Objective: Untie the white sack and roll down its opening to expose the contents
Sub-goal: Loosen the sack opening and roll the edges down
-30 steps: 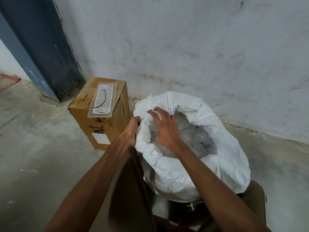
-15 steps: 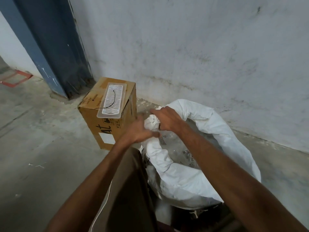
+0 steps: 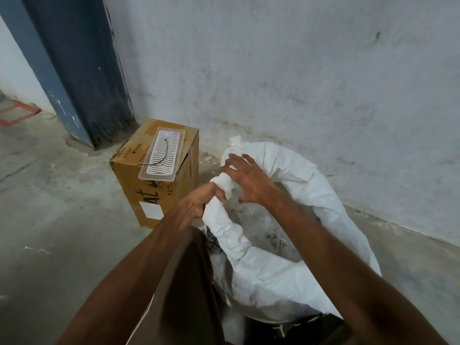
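The white sack stands on the floor against the wall, its mouth open and its rim rolled outward into a thick collar. Inside it I see clear plastic packets with small metal parts. My left hand is closed on the rolled rim at the sack's left side. My right hand lies over the rim just beyond it, fingers spread and pressing on the cloth, with a bunched corner of the sack sticking up behind the fingertips.
A cardboard box stands left of the sack, with a flat translucent tray on its top. A blue pillar rises behind the box. The grey wall runs close behind the sack. Bare concrete floor lies to the left.
Both hands have worked along the left rim toward the far side. My right hand went from a closed hold to spread fingers. The view has shifted right and down.
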The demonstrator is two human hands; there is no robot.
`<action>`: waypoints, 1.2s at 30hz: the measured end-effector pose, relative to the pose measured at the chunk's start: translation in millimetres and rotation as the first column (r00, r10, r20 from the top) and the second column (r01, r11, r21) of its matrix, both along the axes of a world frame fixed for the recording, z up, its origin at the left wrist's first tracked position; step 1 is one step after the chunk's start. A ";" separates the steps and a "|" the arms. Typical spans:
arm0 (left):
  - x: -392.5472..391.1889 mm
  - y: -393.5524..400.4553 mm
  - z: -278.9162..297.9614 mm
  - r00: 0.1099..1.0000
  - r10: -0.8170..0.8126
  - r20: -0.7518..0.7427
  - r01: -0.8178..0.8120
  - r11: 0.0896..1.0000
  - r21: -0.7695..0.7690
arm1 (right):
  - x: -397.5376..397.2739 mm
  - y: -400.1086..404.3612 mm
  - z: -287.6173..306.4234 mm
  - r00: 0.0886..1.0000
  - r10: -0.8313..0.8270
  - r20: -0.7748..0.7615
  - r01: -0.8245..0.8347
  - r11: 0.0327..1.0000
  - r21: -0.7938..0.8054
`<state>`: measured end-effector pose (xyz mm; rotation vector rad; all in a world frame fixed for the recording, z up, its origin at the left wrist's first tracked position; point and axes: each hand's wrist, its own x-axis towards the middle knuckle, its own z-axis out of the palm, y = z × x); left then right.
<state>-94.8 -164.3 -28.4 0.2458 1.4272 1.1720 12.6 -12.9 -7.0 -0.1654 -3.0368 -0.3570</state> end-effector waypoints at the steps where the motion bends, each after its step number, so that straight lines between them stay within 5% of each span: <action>1: 0.0 -1.5 -1.7 0.998 -0.057 0.019 0.057 0.998 0.009 | -3.3 -1.5 -2.2 1.000 -0.018 0.004 0.018 1.000 -0.018; 4: -10.8 -0.2 -1.2 0.972 -0.219 -0.081 0.217 0.976 -0.025 | -15.1 -7.2 -7.4 0.991 -0.126 0.048 0.132 0.978 -0.159; 6: -25.0 4.4 3.1 0.867 -0.305 -0.394 0.275 0.952 -0.133 | -22.4 -4.6 -9.3 0.974 -0.186 0.128 0.208 0.959 -0.191; 8: -29.4 8.0 8.4 0.552 -0.384 -0.740 0.263 0.923 -0.283 | -29.8 0.0 -11.1 0.963 -0.158 0.218 0.210 0.947 -0.243; 10: -16.7 11.6 9.5 0.247 -0.377 -0.893 0.207 0.921 -0.331 | -40.4 3.0 -8.8 0.947 -0.091 0.309 0.187 0.936 -0.299; 13: 13.4 16.9 -6.0 0.075 -0.417 -0.906 0.139 0.904 -0.404 | -54.9 8.6 0.0 0.877 -0.069 0.475 0.253 0.907 -0.336; 15: 20.6 21.4 -17.1 0.087 -0.392 -0.916 0.052 0.920 -0.389 | -58.7 13.7 2.9 0.852 -0.100 0.514 0.288 0.909 -0.302; 17: 17.2 26.4 -23.1 0.203 -0.299 -0.933 0.042 0.954 -0.296 | -55.4 15.3 4.8 0.872 -0.129 0.471 0.298 0.905 -0.303; 19: 7.6 30.4 -23.8 0.433 -0.202 -0.878 0.087 0.979 -0.182 | -43.4 22.7 -5.7 0.945 -0.086 0.315 0.188 0.932 -0.311; 22: -9.4 35.5 -18.7 0.743 -0.192 -0.642 0.117 0.981 -0.157 | -25.0 30.4 -21.9 0.988 -0.085 0.133 0.100 0.988 -0.117; 26: -20.2 40.2 -21.5 0.747 -0.346 -0.567 0.215 0.934 -0.285 | -20.2 34.4 -27.0 0.952 -0.280 0.121 0.295 0.945 -0.137; 29: -22.9 43.7 -24.9 0.487 -0.450 -0.749 0.267 0.893 -0.362 | -17.7 39.8 -21.1 0.914 -0.333 0.232 0.380 0.904 -0.198; 31: -11.4 46.9 -24.3 0.087 -0.429 -0.899 0.132 0.900 -0.416 | -24.3 44.0 -16.7 0.870 -0.346 0.353 0.439 0.868 -0.232; 33: 7.7 58.6 -24.9 -0.261 -0.426 -0.867 0.035 0.893 -0.449 | -36.6 46.2 -11.7 0.824 -0.308 0.476 0.468 0.843 -0.265; 34: 14.9 65.5 -25.9 -0.319 -0.408 -0.855 0.027 0.898 -0.439 | -40.9 46.6 -9.3 0.793 -0.267 0.547 0.479 0.828 -0.290; 36: 15.8 77.1 -27.3 -0.158 -0.388 -0.908 0.069 0.913 -0.402 | -40.9 49.9 -8.2 0.726 -0.229 0.648 0.524 0.795 -0.306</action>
